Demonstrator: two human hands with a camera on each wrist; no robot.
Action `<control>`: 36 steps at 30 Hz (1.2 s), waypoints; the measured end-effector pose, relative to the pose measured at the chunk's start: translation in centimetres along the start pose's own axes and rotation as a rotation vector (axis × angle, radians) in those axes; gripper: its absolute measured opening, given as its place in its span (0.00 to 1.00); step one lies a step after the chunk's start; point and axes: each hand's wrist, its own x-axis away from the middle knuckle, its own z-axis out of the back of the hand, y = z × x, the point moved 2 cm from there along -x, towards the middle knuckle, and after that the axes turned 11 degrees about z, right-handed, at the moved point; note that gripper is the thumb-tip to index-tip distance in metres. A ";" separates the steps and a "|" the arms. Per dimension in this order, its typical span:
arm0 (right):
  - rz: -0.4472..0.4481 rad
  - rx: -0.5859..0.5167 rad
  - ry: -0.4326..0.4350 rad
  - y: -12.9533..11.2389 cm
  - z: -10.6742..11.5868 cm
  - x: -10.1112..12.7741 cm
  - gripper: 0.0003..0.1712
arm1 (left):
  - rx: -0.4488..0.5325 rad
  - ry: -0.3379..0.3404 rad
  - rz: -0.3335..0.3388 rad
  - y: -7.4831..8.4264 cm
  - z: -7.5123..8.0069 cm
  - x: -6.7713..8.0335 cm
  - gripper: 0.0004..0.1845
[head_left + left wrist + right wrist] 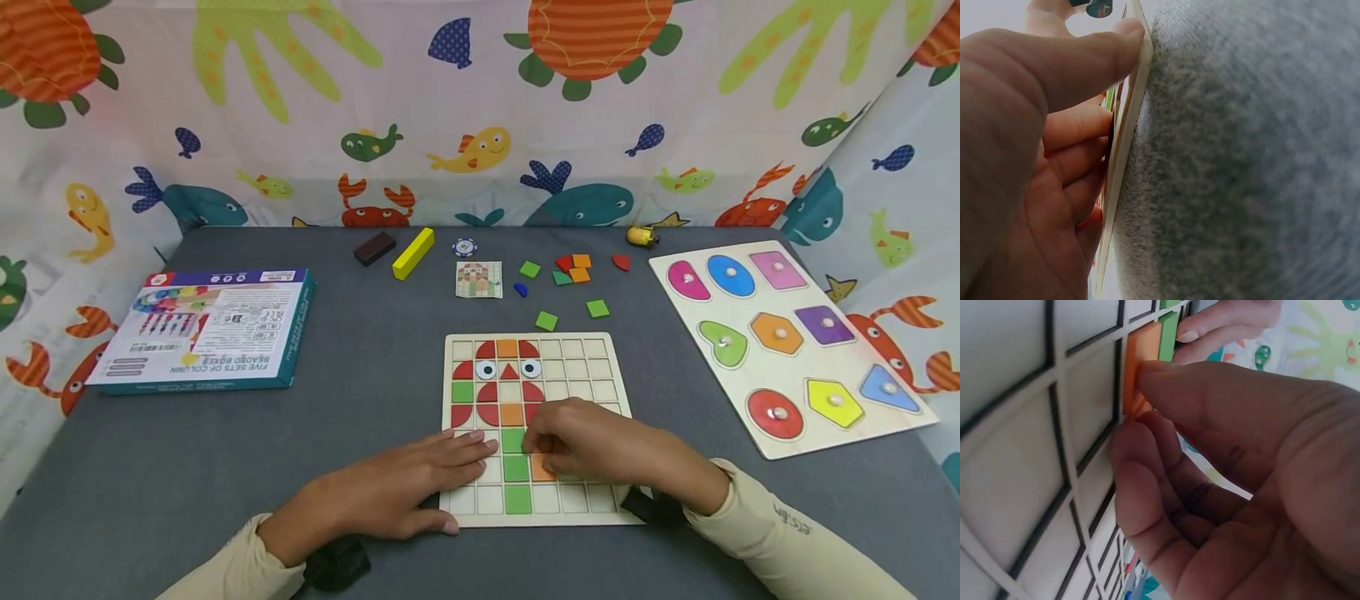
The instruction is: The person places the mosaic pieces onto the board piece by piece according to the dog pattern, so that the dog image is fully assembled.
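A wooden grid board (577,367) lies on the table, with red, orange and green tiles and two eye pieces set in its cells. My left hand (423,475) rests flat on its lower left part, fingers spread, with the thumb at the near edge (1129,106). With curled fingers, my right hand (592,437) holds an orange square tile (1142,362) between thumb and fingertips, at a cell right of the column of green tiles (515,468). The tile's far side is hidden behind the fingers.
Loose green squares (547,321), other small tiles (581,261) and a picture card (478,279) lie beyond the board. A boxed set (202,333) lies at left, a knobbed shape puzzle (780,375) at right. Yellow (413,253) and dark brown blocks (374,248) sit farther back.
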 end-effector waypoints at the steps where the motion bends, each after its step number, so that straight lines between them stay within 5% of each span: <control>1: -0.004 0.008 -0.010 0.0 0.0 -0.1 0.11 | 0.000 -0.002 -0.001 0.0 0.0 0.0 0.37; 8: 0.012 -0.043 -0.091 0.5 1.0 -0.4 0.10 | -0.010 -0.012 0.001 0.0 0.0 0.0 0.37; 13: -0.054 -0.097 0.043 3.6 4.1 0.0 0.11 | -0.024 -0.005 0.003 0.1 0.1 -0.1 0.38; 20: -0.208 0.058 0.299 9.1 7.9 1.0 0.13 | -0.032 0.000 -0.008 0.1 0.0 0.0 0.39; 25: -0.300 0.120 0.348 11.5 9.1 1.8 0.15 | -0.033 0.006 -0.020 0.2 0.0 -0.1 0.39; 36: -0.396 0.028 0.423 15.2 11.3 0.9 0.17 | -0.019 -0.001 0.004 0.0 0.0 -0.1 0.39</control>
